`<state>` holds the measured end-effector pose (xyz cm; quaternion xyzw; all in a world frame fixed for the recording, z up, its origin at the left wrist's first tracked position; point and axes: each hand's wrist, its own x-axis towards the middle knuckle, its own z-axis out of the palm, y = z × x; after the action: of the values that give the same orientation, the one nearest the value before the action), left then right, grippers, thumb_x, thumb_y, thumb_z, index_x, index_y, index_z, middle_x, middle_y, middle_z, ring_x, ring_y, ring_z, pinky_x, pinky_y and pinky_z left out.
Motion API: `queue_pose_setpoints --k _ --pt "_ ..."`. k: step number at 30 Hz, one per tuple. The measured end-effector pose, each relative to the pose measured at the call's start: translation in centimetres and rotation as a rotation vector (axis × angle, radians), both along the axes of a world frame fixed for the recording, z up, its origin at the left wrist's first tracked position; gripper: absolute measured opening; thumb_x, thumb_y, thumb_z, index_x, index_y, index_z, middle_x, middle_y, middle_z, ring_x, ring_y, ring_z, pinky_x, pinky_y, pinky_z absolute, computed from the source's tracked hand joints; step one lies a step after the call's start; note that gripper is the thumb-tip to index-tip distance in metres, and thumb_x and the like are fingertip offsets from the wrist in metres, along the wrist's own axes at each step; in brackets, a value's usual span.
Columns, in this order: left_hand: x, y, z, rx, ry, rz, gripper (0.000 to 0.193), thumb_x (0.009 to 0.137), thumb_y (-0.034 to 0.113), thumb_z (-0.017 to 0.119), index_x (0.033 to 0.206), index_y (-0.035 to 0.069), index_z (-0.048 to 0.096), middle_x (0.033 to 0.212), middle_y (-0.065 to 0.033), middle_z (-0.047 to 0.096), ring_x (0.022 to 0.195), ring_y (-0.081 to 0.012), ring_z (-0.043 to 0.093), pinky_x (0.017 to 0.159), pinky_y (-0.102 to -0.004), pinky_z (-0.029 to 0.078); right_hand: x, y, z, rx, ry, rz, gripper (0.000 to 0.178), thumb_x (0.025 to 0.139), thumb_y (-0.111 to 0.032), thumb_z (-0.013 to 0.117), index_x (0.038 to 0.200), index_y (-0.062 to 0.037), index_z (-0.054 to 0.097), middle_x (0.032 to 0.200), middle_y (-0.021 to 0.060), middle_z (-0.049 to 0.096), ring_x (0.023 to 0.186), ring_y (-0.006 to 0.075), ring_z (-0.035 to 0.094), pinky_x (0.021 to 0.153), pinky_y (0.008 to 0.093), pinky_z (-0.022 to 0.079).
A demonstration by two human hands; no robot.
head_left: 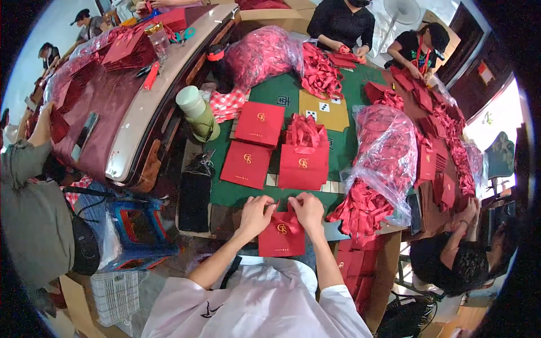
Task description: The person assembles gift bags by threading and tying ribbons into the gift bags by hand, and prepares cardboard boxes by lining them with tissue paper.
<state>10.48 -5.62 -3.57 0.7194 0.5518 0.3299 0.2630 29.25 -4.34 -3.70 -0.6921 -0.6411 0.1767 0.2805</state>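
A small red paper bag (pixel 282 239) with gold print hangs upright at the table's near edge, close to my body. My left hand (pixel 258 215) pinches its upper left edge with bent fingers. At the upper right edge, my right hand (pixel 308 211) has thumb and fingertips pressed together on the bag. A bit of red shows between the two hands, too small to make out. Just beyond them lie red bags with ribbon handles (pixel 304 169). To their left are two piles of flat red bags, a far pile (pixel 259 125) and a near pile (pixel 245 163).
Clear plastic sacks of red ribbons stand at right (pixel 389 141) and far back (pixel 265 53) on the green table (pixel 346 84). A green bottle (pixel 200 115) and black pouch (pixel 195 197) sit left. Co-workers handle red pieces around the tables. A blue stool (pixel 138 231) stands lower left.
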Motion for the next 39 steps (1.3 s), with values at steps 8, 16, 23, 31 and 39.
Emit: queue_pose_setpoints --k 8,16,23,31,39 --pt "1.8 1.6 -1.6 -0.148 0.184 0.018 0.024 0.074 0.022 0.079 0.082 0.006 0.063 0.077 -0.0092 0.070 0.074 -0.0309 0.065 0.073 -0.0439 0.049 -0.4 0.5 -1.9 0.040 -0.004 0.043 0.019 0.076 -0.019 0.077 0.080 -0.0047 0.065 0.073 0.0117 0.066 0.070 0.0277 0.066 0.062 0.0377 0.051" --pt "1.8 1.5 -0.9 -0.329 -0.150 0.055 0.016 0.079 0.016 0.075 0.088 0.005 0.068 0.076 -0.0082 0.069 0.071 -0.0203 0.067 0.066 -0.0338 0.053 0.3 -1.0 -0.9 -0.072 0.458 0.157 0.016 0.086 -0.010 0.070 0.098 0.0004 0.066 0.080 0.0094 0.070 0.071 0.0148 0.066 0.065 0.0287 0.052" --pt "2.0 1.1 -0.3 -0.340 -0.198 0.009 0.013 0.082 0.012 0.073 0.090 0.003 0.067 0.077 -0.0074 0.069 0.067 -0.0157 0.065 0.064 -0.0305 0.053 -0.1 -0.9 0.4 -0.141 0.635 0.218 0.015 0.089 -0.009 0.066 0.099 0.0023 0.068 0.084 0.0069 0.070 0.078 0.0103 0.064 0.070 0.0267 0.052" --pt "1.0 0.1 -0.5 -0.193 -0.427 -0.023 0.023 0.091 0.014 0.065 0.110 0.003 0.063 0.101 -0.0097 0.068 0.095 -0.0171 0.064 0.086 -0.0314 0.050 1.5 -0.8 0.1 -0.127 0.786 0.168 0.013 0.093 -0.012 0.063 0.096 0.0000 0.065 0.078 0.0021 0.065 0.071 0.0098 0.059 0.066 0.0259 0.048" --pt "-1.0 -2.0 -0.9 -0.344 -0.301 -0.237 0.051 0.084 0.013 0.074 0.128 0.000 0.050 0.117 -0.0118 0.063 0.107 -0.0179 0.060 0.092 -0.0337 0.048 3.1 -0.9 -0.7 -0.181 0.993 -0.016 0.012 0.095 -0.015 0.063 0.094 -0.0028 0.065 0.080 -0.0058 0.058 0.074 0.0037 0.050 0.068 0.0215 0.042"
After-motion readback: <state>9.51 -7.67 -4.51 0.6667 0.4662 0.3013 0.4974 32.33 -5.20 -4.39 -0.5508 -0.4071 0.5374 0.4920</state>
